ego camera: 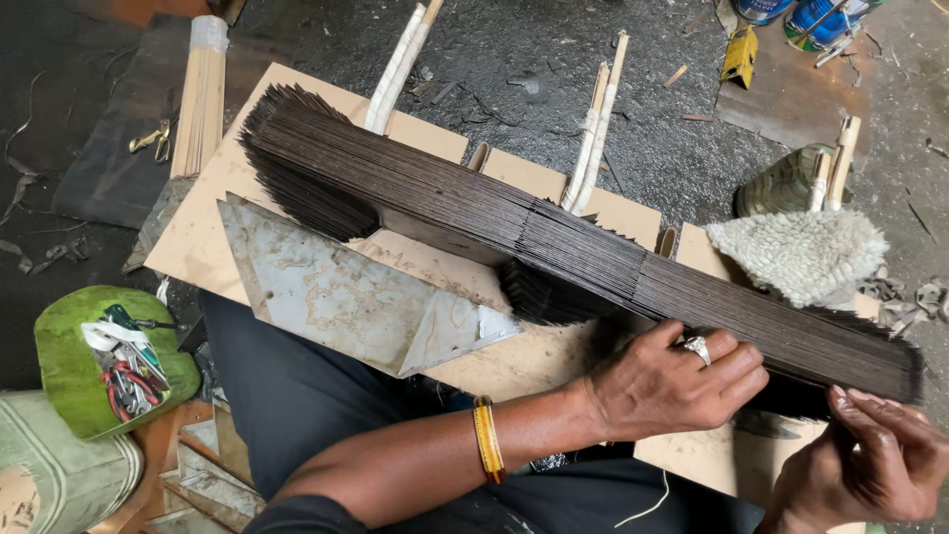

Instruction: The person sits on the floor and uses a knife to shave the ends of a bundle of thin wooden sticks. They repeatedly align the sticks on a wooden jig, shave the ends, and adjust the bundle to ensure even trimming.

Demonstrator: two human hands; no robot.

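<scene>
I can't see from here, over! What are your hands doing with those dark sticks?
Left hand pressing flat on the dark stick bundle. Right hand pinching its near end. Bundle lies across the cardboard board; metal sheet beside it, nothing blocking.

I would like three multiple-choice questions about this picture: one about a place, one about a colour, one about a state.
1. Where does the woolly pad lie?
A. beyond the bundle of dark strips
B. on the person's lap
C. in the green container

2. What colour is the container holding keys?
A. blue
B. green
C. white

3. What does the left hand do?
A. hangs free
B. grips scissors
C. presses on the bundle

Answers: 1 A, it sits past the strips; 2 B, its rim is green; 3 C, fingers lie on the strips, near the right hand.
</scene>
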